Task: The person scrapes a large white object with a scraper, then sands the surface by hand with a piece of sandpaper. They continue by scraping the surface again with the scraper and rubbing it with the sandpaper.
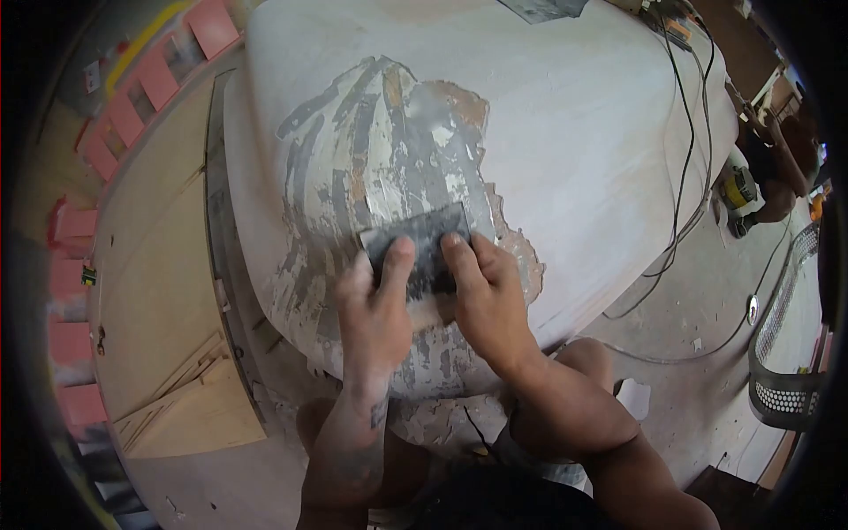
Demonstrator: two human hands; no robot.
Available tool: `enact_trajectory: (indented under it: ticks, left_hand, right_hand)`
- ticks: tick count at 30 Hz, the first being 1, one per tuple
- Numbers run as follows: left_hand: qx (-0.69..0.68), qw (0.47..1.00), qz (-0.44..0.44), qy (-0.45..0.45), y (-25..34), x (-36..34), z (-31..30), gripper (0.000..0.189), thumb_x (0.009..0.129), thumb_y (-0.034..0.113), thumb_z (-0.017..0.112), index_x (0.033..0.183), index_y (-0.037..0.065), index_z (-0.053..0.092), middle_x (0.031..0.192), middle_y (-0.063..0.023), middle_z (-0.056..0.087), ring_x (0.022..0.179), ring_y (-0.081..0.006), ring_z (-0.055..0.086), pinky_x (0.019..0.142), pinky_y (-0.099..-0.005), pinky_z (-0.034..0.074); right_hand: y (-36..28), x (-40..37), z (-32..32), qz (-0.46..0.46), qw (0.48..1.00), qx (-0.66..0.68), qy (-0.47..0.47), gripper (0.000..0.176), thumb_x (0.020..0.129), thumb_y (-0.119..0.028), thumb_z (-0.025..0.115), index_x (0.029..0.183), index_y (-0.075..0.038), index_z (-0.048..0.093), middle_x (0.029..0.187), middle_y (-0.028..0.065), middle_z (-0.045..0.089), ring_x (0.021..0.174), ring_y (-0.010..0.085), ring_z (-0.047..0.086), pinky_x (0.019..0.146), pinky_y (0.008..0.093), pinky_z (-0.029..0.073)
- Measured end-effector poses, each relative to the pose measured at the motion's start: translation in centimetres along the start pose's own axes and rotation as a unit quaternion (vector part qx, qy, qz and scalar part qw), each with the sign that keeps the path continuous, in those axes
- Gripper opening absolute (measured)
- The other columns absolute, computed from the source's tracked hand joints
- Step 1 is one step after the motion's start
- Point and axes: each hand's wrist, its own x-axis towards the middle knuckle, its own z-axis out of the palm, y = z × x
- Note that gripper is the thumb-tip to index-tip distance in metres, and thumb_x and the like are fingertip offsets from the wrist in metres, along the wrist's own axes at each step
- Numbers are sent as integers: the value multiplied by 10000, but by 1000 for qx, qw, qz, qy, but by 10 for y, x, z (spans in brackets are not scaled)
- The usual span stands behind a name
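Note:
A dark grey sheet of sandpaper (417,237) is held between my two hands, close over a large rounded white shell (583,168). My left hand (378,305) grips its left side with the thumb on top. On the right side, my right hand (484,296) pinches it the same way. Below the sheet shows a tan edge, which may be its folded back. Around the hands lies a worn patch (327,185) with grey and pale streaks and ragged, flaking borders. The fingers under the sheet are hidden.
Another dark sheet (543,7) lies at the shell's top edge. Black cables (678,132) run down its right side to the floor. A perforated grey piece (782,389) stands at right, near another person (782,168). Plywood (168,265) and pink pieces (132,115) are at left.

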Motion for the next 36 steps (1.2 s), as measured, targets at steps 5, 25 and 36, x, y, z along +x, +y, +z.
enact_trajectory:
  ticks: [5,25,36]
  left_hand:
    - [-22,1000,-16,7,7,3,-2,333,1030,267,654,1137,-44,699,990,-62,731,882,-116,623,823,-311,507]
    - [376,903,202,51,23,24,-15,484,940,419,656,1041,-50,724,1041,-296,715,1001,-447,700,909,-490,536]
    - [455,868,197,-34,46,58,-27,533,934,456,694,1212,1,710,1140,-250,729,1085,-371,698,958,-422,520]
  right_hand:
    - [3,-4,7,-12,999,30,19,399,1048,-251,528,797,57,555,650,144,545,643,187,533,621,423,443]
    - [22,6,41,15,959,280,32,222,1054,-243,532,1018,-30,582,792,46,577,558,145,559,455,297,457]
    - [5,-1,80,21,907,406,112,265,1080,-273,479,973,-35,529,759,63,542,548,161,542,436,318,464]
